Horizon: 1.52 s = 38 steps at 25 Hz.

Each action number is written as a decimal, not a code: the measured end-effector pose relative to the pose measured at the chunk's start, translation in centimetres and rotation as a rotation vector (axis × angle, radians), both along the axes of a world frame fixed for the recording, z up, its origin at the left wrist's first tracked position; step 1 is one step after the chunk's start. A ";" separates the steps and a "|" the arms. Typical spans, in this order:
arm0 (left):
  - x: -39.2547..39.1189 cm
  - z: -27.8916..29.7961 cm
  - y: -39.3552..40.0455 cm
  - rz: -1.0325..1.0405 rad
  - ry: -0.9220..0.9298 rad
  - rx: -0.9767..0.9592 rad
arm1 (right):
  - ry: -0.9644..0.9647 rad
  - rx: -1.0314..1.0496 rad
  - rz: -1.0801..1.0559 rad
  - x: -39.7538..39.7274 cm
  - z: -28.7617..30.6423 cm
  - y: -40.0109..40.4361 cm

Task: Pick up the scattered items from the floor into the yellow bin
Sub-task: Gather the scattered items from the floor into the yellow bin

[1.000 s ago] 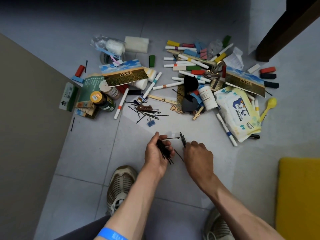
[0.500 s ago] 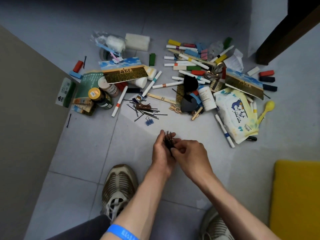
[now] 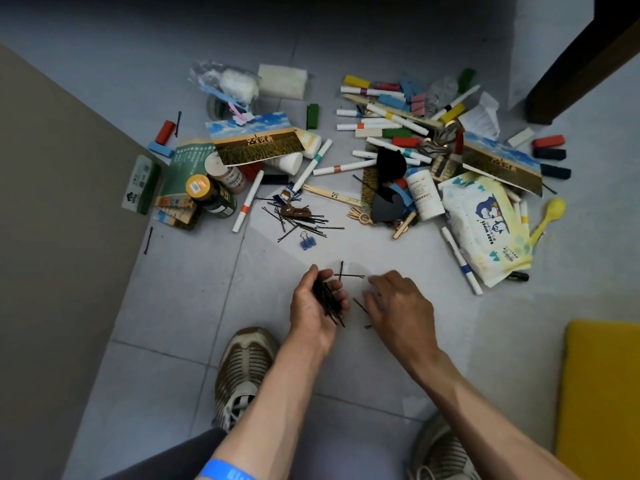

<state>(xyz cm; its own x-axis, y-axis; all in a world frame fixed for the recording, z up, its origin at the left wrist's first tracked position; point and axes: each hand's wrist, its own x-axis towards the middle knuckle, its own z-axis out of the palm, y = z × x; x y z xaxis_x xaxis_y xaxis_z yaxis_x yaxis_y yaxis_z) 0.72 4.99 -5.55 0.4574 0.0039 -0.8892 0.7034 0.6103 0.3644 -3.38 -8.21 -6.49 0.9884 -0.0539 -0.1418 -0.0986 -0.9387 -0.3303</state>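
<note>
Head view showed the left hand (image 3: 317, 306) cupped palm-up around a bundle of black hairpins (image 3: 328, 301). Just beside it, the right hand (image 3: 398, 306) hovered palm-down, fingers loosely spread, holding nothing visible, over loose hairpins (image 3: 348, 275) on the floor. The yellow bin (image 3: 602, 393) sat well to the right.

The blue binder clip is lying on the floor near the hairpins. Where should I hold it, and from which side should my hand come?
Pinch the blue binder clip by its blue body, coming from above. It lies flat on the floor tile, apart from the loose hairpins, with its thin wire handles pointing away from you. The body is the thicker part, so it probably gives the surest grip; the wire handles look too thin.
</note>
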 end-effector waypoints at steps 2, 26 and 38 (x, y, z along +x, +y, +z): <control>-0.2 -0.1 0.5 0.002 0.001 0.019 | -0.030 0.003 0.172 2.2 -0.4 1.2; -1.5 -0.1 0.5 -0.015 0.035 0.033 | 0.133 -0.009 0.045 -0.3 -0.7 -4.0; -1.8 0.0 0.1 -0.032 0.018 0.014 | 0.128 0.018 0.079 -0.7 -0.5 -3.0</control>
